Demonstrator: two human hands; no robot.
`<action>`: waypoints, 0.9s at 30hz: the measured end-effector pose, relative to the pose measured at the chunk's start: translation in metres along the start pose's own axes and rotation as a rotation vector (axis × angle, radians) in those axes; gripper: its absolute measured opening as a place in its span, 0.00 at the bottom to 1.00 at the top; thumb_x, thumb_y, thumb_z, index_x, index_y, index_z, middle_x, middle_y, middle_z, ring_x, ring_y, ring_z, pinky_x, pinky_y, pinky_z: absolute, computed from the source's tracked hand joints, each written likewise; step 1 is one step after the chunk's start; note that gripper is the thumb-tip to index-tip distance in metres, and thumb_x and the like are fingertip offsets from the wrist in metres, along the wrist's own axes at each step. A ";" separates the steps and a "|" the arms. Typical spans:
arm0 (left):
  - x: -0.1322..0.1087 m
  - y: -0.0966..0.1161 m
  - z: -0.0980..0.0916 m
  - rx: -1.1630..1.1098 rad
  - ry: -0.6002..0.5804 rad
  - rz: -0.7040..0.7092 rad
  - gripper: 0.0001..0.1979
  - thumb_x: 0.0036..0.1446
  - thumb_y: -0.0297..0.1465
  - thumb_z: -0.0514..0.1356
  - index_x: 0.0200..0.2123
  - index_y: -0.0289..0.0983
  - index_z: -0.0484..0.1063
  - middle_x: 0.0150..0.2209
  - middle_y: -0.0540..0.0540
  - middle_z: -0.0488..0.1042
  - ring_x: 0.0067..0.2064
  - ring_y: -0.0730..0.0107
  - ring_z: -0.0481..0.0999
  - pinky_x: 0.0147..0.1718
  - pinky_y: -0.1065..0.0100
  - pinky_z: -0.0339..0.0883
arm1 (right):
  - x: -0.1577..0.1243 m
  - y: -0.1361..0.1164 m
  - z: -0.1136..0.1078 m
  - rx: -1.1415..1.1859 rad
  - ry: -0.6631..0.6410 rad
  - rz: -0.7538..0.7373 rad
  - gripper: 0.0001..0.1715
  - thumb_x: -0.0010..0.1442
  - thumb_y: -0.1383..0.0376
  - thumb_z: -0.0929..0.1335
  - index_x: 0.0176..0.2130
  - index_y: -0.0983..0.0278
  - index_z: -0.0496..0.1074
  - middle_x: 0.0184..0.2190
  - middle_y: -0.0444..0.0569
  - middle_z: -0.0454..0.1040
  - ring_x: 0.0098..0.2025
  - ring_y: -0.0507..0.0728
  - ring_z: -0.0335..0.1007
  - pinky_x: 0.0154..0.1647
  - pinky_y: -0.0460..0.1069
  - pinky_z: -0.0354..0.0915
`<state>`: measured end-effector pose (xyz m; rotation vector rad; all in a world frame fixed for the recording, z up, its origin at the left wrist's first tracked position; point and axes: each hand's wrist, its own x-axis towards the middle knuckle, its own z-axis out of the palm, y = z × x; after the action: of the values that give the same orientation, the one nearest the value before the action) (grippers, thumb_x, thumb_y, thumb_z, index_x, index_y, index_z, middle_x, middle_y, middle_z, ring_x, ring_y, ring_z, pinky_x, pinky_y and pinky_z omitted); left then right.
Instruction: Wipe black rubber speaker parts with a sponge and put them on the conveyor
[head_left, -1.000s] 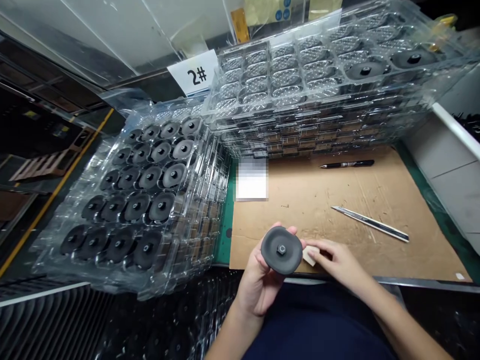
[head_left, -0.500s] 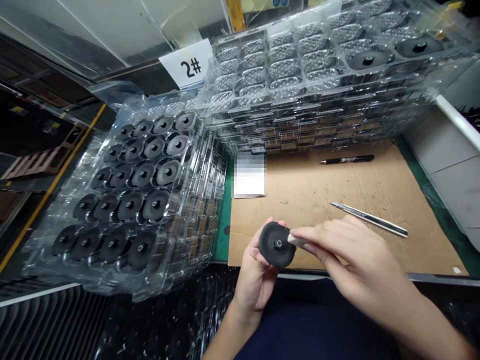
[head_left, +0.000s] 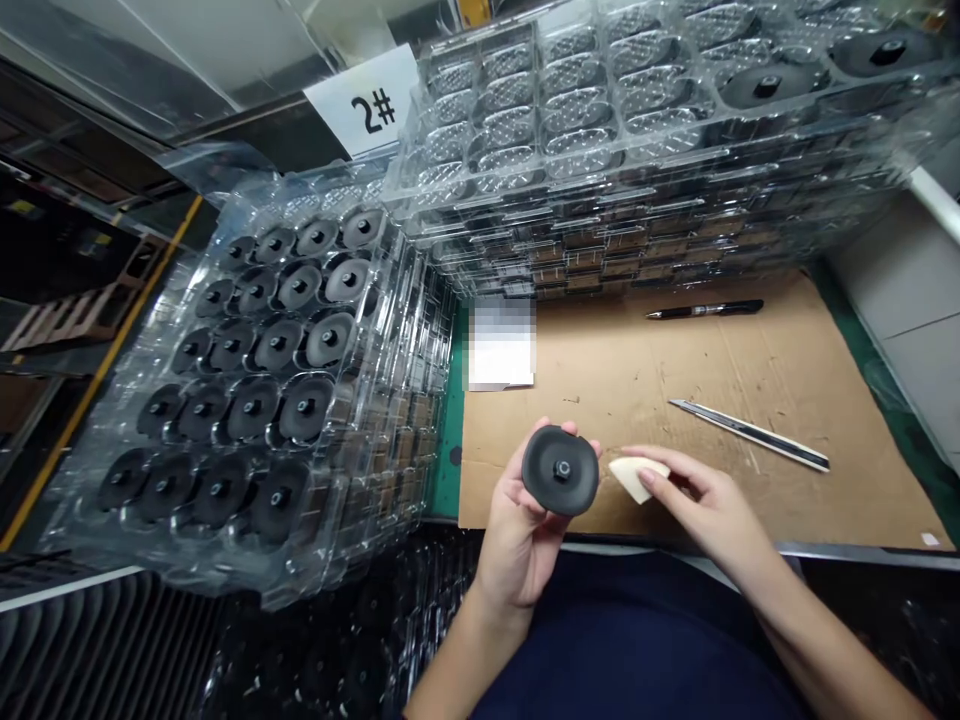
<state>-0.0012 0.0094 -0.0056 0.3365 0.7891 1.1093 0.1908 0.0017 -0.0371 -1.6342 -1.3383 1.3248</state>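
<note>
My left hand (head_left: 521,535) is closed around a black oval part (head_left: 551,492) with a small round stem at its centre, the stem side facing up. Pinched between the thumb and fingers of my right hand (head_left: 701,505) is a cream-coloured wedge sponge (head_left: 636,474). The sponge is just right of the black part, with a small gap between them. Both hands are above the near edge of a cardboard sheet (head_left: 585,370). A craft knife (head_left: 750,434) lies on the cardboard beyond my right hand.
On the left, stacked clear trays (head_left: 360,420) hold rows of similar black parts (head_left: 306,407). More clear trays (head_left: 555,190) stand at the back, with two parts in the top one. A pen (head_left: 705,310), a blurred white paper (head_left: 501,345) and a "2#" sign (head_left: 367,105) are in view.
My right hand has drawn the sponge away from the black part's right edge, turning it so that its wedge shape shows. The left hand still holds the part. The view has shifted slightly.
</note>
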 end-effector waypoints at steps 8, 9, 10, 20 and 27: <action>-0.003 -0.013 0.010 0.006 -0.020 -0.019 0.22 0.56 0.33 0.59 0.55 0.42 0.65 0.56 0.42 0.68 0.56 0.57 0.67 0.53 0.61 0.63 | -0.009 -0.086 0.014 -0.216 0.066 -0.715 0.18 0.60 0.71 0.62 0.50 0.62 0.68 0.39 0.48 0.74 0.39 0.54 0.68 0.42 0.51 0.62; -0.003 -0.011 0.007 0.003 -0.011 -0.008 0.22 0.56 0.33 0.59 0.55 0.43 0.65 0.56 0.43 0.67 0.56 0.56 0.67 0.54 0.59 0.62 | -0.007 -0.083 0.013 -0.242 -0.040 -0.719 0.16 0.60 0.71 0.62 0.48 0.62 0.69 0.37 0.47 0.75 0.36 0.53 0.67 0.40 0.51 0.61; -0.003 -0.008 0.004 -0.003 0.003 0.012 0.22 0.56 0.34 0.60 0.54 0.43 0.65 0.56 0.43 0.67 0.56 0.55 0.67 0.54 0.58 0.62 | -0.005 -0.077 0.010 -0.260 -0.111 -0.682 0.15 0.61 0.71 0.61 0.46 0.61 0.70 0.35 0.46 0.75 0.34 0.52 0.66 0.37 0.50 0.61; -0.006 -0.005 0.007 -0.243 -0.125 -0.195 0.23 0.54 0.45 0.56 0.52 0.45 0.68 0.52 0.48 0.70 0.53 0.55 0.71 0.53 0.62 0.64 | 0.033 0.031 0.004 -0.448 0.156 -0.371 0.14 0.60 0.63 0.63 0.44 0.58 0.73 0.35 0.47 0.74 0.39 0.55 0.68 0.41 0.51 0.65; -0.007 -0.004 0.012 -0.029 -0.184 -0.101 0.24 0.61 0.47 0.45 0.60 0.53 0.53 0.54 0.45 0.67 0.46 0.57 0.76 0.42 0.60 0.69 | 0.023 0.046 -0.024 -0.577 0.418 -0.352 0.18 0.59 0.61 0.63 0.49 0.59 0.71 0.45 0.52 0.68 0.50 0.60 0.62 0.53 0.57 0.57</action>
<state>0.0084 0.0025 0.0029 0.3646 0.6201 0.9792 0.2276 0.0136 -0.0788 -1.7912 -1.7238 0.3712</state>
